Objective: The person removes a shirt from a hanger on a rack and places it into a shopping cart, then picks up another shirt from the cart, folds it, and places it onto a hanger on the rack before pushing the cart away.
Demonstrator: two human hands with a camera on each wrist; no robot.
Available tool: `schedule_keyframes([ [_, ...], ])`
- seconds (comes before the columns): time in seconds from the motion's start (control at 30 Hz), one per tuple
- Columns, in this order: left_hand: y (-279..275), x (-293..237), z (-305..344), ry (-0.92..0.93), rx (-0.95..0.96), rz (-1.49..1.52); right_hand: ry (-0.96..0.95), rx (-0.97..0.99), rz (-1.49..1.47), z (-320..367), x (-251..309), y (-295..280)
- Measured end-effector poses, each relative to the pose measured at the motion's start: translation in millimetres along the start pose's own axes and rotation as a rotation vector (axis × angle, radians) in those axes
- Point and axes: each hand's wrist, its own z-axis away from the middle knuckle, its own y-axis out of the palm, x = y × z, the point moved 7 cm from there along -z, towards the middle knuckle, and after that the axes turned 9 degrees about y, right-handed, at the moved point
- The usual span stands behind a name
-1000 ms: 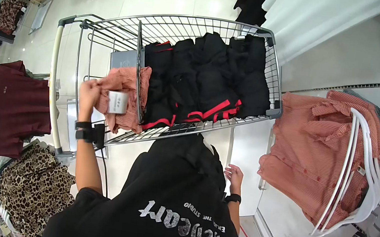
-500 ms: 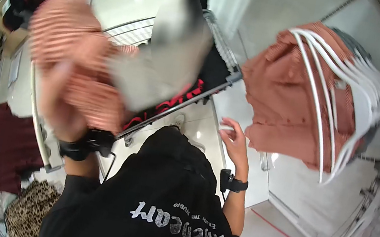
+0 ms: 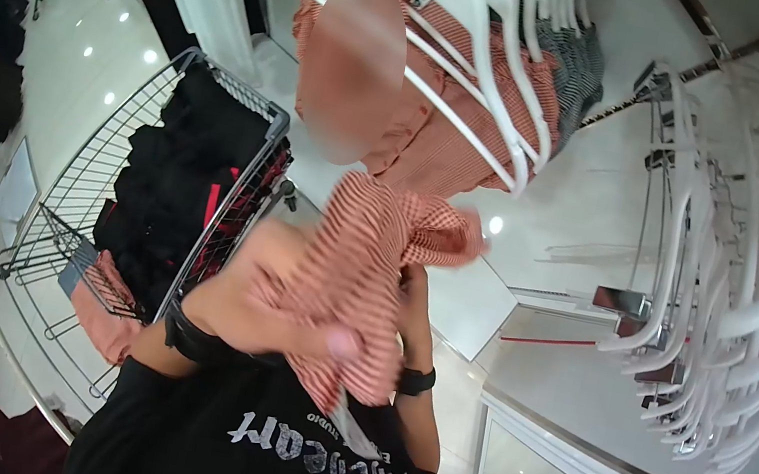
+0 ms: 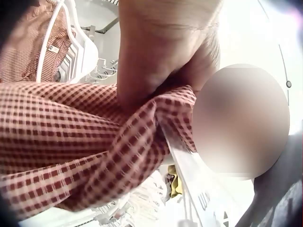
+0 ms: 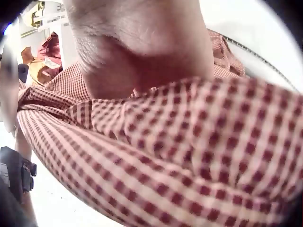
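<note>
A pink-and-dark-red checked garment (image 3: 358, 274) is held up in front of the chest, bunched and partly blurred. My left hand (image 3: 258, 292) grips it from the left, thumb across the cloth. In the left wrist view the fingers of this hand (image 4: 161, 52) go down into the folds, beside a white printed tag (image 4: 187, 172). My right hand (image 3: 412, 294) is at the garment's far right side, mostly covered by it. Seen from the right wrist, the hand (image 5: 142, 52) holds the checked cloth (image 5: 199, 137) close, its fingertips hidden behind the fabric.
A wire cart (image 3: 120, 125) at the left carries folded black clothes (image 3: 181, 151) with red trim and a pink cloth (image 3: 107, 316). Ahead, pink striped shirts (image 3: 425, 154) hang on white hangers (image 3: 485, 68). Many bare white hangers (image 3: 757, 314) fill a rack at the right.
My left hand has carried the garment from the cart across to the front of the chest. My right hand has come up to it. The view has turned right towards the hangers.
</note>
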Motion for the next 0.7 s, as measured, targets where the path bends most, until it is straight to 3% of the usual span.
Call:
schedule_keyframes([
  [0.03, -10, 1, 4, -0.043, -0.111, 0.012, 0.003, -0.067, 0.008, 5, 2, -9],
  [0.1, -30, 3, 12, -0.074, -0.321, 0.059, -0.143, -0.17, 0.465, 13, 9, -16],
  [0.13, -36, 0, 13, -0.042, -0.363, 0.035, -0.164, -0.226, 0.461, 12, 12, -22],
  [0.3, -63, -25, 20, 0.065, -0.489, -0.082, -0.172, -0.375, -0.195, -13, 39, -36],
  [0.43, -76, -27, 25, 0.077, -0.462, -0.082, -0.155, -0.168, -0.339, -22, 56, -9],
  [0.5, -84, -33, 26, 0.086, -0.478, -0.118, -0.118, 0.09, -0.034, -26, 54, 13],
  [0.53, -90, -39, 26, 0.086, -0.474, -0.178, -0.29, 0.122, 0.162, -26, 67, 16],
  [0.63, -113, -63, 17, 0.027, -0.435, -0.468, -0.204, -0.217, 0.261, -38, 73, -10],
  [0.7, -145, -74, 23, -0.045, -0.34, -0.799, -0.306, -0.396, 0.017, -39, 81, -35],
])
